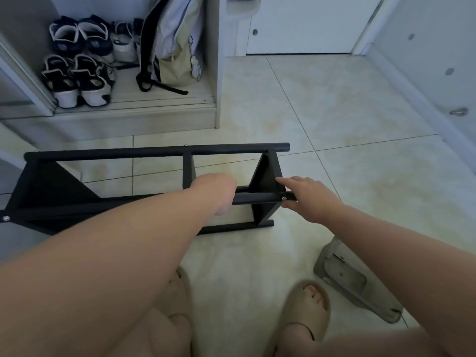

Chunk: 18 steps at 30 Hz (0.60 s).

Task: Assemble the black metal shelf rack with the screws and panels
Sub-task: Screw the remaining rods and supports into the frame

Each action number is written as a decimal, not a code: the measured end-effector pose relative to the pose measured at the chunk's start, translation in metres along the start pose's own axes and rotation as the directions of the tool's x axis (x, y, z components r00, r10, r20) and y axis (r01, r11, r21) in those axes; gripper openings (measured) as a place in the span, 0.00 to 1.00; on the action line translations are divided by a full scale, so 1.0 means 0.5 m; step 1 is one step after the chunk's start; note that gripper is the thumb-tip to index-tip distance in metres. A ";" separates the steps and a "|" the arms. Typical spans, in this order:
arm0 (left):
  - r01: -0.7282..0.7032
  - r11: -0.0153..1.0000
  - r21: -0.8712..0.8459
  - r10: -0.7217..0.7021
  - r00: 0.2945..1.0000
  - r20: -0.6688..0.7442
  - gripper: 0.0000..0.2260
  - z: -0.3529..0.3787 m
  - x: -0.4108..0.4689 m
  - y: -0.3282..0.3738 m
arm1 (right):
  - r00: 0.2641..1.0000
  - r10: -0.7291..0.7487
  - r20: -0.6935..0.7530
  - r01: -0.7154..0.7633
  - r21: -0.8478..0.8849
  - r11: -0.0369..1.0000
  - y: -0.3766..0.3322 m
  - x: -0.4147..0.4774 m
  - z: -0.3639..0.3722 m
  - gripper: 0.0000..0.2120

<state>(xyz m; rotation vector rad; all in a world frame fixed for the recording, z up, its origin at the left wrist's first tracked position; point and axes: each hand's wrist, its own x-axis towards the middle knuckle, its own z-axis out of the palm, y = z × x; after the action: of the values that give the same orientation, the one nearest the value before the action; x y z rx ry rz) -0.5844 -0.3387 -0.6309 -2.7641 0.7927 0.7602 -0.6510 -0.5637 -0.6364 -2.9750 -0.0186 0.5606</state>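
Tile floor (334, 119): open on the far right side, up to the white doors (296, 24). Shoe cabinet (128, 117) sits just beyond the rack's far left, with sneakers (77, 73) and a backpack (175, 47) inside.

Black shelf rack (154, 152) lies on its side on the floor in front of the person. Long axis runs left-right and the left end goes out of frame. Far tube is parallel to the cabinet's edge, with a clear strip of tile between them. End panel (265, 176) stands on edge at the right end. Middle panel is partly hidden by the left arm.

Left hand (216, 191): curled over the near upper tube (257, 197) about mid-length, gripping it. Fingertips are hidden behind the tube.

Right hand (311, 197): fingers straight and slightly spread, lying along the tube's right end. Index tip touches the end panel's edge, thumb is under the tube.

Grey slipper (345, 276) lies loose on the floor under the right forearm, apart from the rack. Beige slides (306, 310) are on the feet, near the rack's near rail.

Screw (284, 198) is seated in the tube at the end panel, just beside the right thumb. Second screw (5, 218) shows at the left frame edge.
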 end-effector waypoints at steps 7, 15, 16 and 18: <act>-0.085 0.994 0.070 0.078 0.992 0.100 0.10 0.051 -0.119 0.032 | 0.997 0.063 0.046 -0.069 0.141 0.988 -0.066 -0.160 0.057 0.33; -0.062 0.998 -0.006 0.062 0.988 0.144 0.05 0.128 -0.267 0.074 | 0.987 0.131 0.092 -0.153 0.296 0.943 -0.143 -0.347 0.140 0.41; -0.062 0.998 -0.009 0.063 0.986 0.155 0.06 0.135 -0.282 0.075 | 0.985 0.136 0.109 -0.164 0.307 0.937 -0.153 -0.363 0.148 0.44; -0.063 0.998 -0.008 0.064 0.984 0.168 0.06 0.150 -0.309 0.076 | 0.978 0.147 0.146 -0.188 0.330 0.925 -0.176 -0.394 0.163 0.49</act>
<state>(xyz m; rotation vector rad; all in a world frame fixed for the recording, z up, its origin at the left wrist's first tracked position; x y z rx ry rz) -0.7495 -0.2798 -0.6162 -2.6437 0.8493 0.9925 -0.8634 -0.4740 -0.6302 -2.6143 0.2967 0.6811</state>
